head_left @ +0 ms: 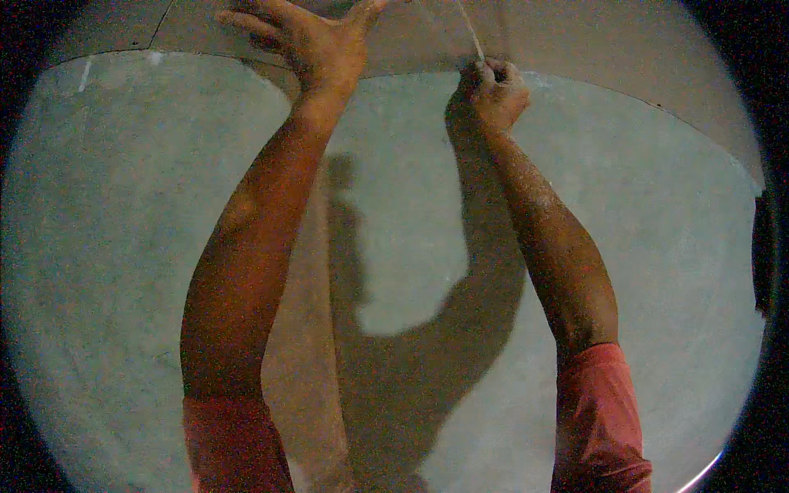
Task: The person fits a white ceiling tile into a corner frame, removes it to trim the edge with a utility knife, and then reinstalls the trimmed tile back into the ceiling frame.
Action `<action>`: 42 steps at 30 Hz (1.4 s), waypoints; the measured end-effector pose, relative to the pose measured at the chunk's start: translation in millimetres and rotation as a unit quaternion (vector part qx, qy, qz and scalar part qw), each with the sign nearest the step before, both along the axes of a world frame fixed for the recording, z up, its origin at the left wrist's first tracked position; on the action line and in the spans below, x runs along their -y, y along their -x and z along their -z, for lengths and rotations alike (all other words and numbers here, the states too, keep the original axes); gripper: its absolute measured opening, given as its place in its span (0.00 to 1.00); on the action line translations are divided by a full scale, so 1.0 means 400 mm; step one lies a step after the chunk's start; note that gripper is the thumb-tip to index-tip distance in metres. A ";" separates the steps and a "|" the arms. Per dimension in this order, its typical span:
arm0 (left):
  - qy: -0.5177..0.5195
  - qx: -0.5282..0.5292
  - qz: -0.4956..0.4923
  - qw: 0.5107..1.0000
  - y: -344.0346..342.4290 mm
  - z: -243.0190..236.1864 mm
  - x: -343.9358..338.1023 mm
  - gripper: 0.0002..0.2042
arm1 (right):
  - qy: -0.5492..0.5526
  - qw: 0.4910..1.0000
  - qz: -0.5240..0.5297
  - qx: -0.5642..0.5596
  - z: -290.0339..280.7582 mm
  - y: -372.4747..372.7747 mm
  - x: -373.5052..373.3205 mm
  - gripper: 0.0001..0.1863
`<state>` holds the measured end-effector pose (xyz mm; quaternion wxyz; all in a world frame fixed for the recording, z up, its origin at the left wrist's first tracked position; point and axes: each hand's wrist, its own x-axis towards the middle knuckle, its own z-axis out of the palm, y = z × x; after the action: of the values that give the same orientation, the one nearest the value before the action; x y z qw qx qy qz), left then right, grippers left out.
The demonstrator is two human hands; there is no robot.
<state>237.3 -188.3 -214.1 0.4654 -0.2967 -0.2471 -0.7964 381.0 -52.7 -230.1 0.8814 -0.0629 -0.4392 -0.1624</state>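
My left hand is at the upper left against a brownish surface, its fingers spread apart; whether it touches the surface I cannot tell. My right hand, upper right of centre, is pinched on the lower end of a thin pale strip that runs up out of view. Both arms reach up from the lower edge, in reddish sleeves, over a pale grey-green surface whose upper seam meets the brownish one.
Shadows of my arms fall across the middle of the pale surface. A dark narrow shape shows at the right rim, too unclear to name. Thin dark seams cross the brownish surface at the upper left.
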 end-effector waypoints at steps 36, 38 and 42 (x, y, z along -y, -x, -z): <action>0.065 -0.056 -0.279 0.957 0.355 -0.003 -0.092 0.62 | 0.021 0.999 -0.023 0.014 0.007 0.068 -0.028 0.07; 0.025 -0.069 -0.341 0.937 0.388 0.006 -0.103 0.62 | 0.033 0.999 -0.017 0.005 0.019 0.064 -0.035 0.07; -0.001 -0.097 -0.365 0.926 0.403 -0.026 -0.046 0.60 | 0.047 0.994 -0.095 0.024 -0.014 0.075 -0.039 0.08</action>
<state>76.3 -169.8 -203.6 0.7460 -0.2608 -0.2911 -0.5393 350.8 -37.3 -224.6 0.8779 -0.0582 -0.4717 -0.0581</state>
